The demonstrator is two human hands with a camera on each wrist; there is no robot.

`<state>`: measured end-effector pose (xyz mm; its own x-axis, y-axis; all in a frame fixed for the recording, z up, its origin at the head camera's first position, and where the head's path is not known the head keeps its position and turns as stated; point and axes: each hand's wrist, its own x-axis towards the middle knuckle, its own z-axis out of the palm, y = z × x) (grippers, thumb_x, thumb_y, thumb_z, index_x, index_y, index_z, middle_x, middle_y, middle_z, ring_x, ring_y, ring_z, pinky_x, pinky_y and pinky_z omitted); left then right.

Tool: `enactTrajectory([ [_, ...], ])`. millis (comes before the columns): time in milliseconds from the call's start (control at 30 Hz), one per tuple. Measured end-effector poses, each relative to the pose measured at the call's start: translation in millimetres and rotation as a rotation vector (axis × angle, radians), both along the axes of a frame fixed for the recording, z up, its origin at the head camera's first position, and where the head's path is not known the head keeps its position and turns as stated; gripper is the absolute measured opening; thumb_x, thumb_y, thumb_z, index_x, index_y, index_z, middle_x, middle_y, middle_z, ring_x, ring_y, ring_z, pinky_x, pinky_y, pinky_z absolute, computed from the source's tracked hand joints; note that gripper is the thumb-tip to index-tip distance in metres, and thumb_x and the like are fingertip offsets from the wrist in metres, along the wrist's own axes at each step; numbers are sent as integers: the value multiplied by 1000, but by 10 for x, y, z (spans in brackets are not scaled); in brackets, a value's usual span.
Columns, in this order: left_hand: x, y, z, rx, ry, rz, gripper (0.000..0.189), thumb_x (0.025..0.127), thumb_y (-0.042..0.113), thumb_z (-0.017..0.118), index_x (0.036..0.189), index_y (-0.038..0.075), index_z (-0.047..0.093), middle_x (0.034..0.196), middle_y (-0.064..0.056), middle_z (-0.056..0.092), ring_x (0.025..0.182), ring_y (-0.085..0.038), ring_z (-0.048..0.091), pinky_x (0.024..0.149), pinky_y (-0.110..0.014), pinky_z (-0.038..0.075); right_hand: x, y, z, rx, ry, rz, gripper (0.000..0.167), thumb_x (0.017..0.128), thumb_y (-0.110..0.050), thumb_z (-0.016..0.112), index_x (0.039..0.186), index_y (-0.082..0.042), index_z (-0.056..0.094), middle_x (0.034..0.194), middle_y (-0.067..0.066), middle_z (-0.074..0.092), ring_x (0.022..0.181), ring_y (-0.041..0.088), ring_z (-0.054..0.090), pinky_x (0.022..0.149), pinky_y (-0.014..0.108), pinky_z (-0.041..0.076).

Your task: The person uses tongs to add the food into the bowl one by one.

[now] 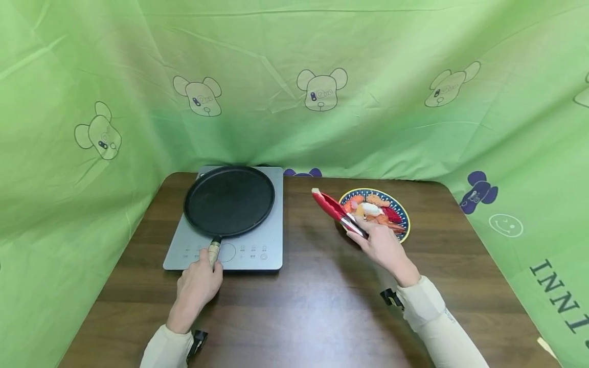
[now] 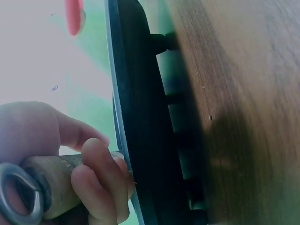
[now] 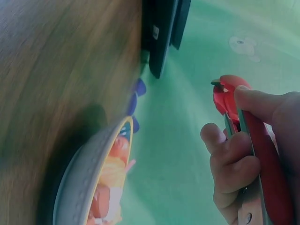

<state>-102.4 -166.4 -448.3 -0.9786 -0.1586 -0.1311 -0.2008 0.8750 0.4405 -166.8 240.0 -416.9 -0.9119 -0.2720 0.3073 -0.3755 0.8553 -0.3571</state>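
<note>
My left hand (image 1: 198, 287) grips the wooden-look handle (image 1: 213, 251) of a flat black frying pan (image 1: 230, 200), which sits on a silver induction cooktop (image 1: 272, 240). The left wrist view shows the fingers (image 2: 105, 176) curled round that handle, near its metal hanging ring (image 2: 18, 194). Red tongs (image 1: 329, 204) are held in my right hand (image 1: 384, 248), over the near-left side of a patterned plate (image 1: 406, 221). Their tips point left towards the pan. Something pale shows at the tips; whether it is a pinched piece, I cannot tell. The pan looks bare inside.
Mixed food pieces (image 1: 371, 208) lie on the plate: orange, white, brown and dark red. The brown wooden table (image 1: 313, 306) carries everything. A green printed curtain (image 1: 368, 138) hangs behind and along both sides.
</note>
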Motion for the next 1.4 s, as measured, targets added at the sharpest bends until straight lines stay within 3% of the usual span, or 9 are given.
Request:
enactTrajectory([
  [167,-3,-13,-31,2,-4,8,47,95,29,43,128,-4,34,76,-19,57,52,-27,48,45,-39,37,-40,-121,-19,-17,0,24,48,86,-31,69,128,-8,60,73,7,59,57,19,48,54,38,40],
  [400,6,-35,-41,9,-5,10,46,95,29,43,127,-4,35,74,-18,56,52,-28,48,45,-39,37,-102,-322,-74,-54,6,74,46,86,-28,69,124,-4,61,79,9,63,58,17,48,53,35,41],
  [533,21,-52,-28,20,-12,9,48,94,29,43,127,-5,34,74,-18,55,53,-28,48,46,-40,37,-144,-444,-85,-59,-8,98,39,88,-30,67,121,-9,62,77,6,59,54,15,47,50,32,39],
  [1067,52,-69,-1,46,-17,31,43,93,29,42,122,-2,35,72,-16,53,53,-28,47,46,-39,36,-215,-866,-100,-30,-63,160,51,89,-33,66,130,-5,57,100,17,67,54,14,47,50,30,40],
  [1400,-25,-33,3,46,3,6,41,93,30,44,119,-1,38,73,-15,53,53,-28,48,46,-40,37,-309,-1038,-90,1,-101,162,50,90,-36,63,133,-10,56,81,8,62,54,15,48,48,29,38],
])
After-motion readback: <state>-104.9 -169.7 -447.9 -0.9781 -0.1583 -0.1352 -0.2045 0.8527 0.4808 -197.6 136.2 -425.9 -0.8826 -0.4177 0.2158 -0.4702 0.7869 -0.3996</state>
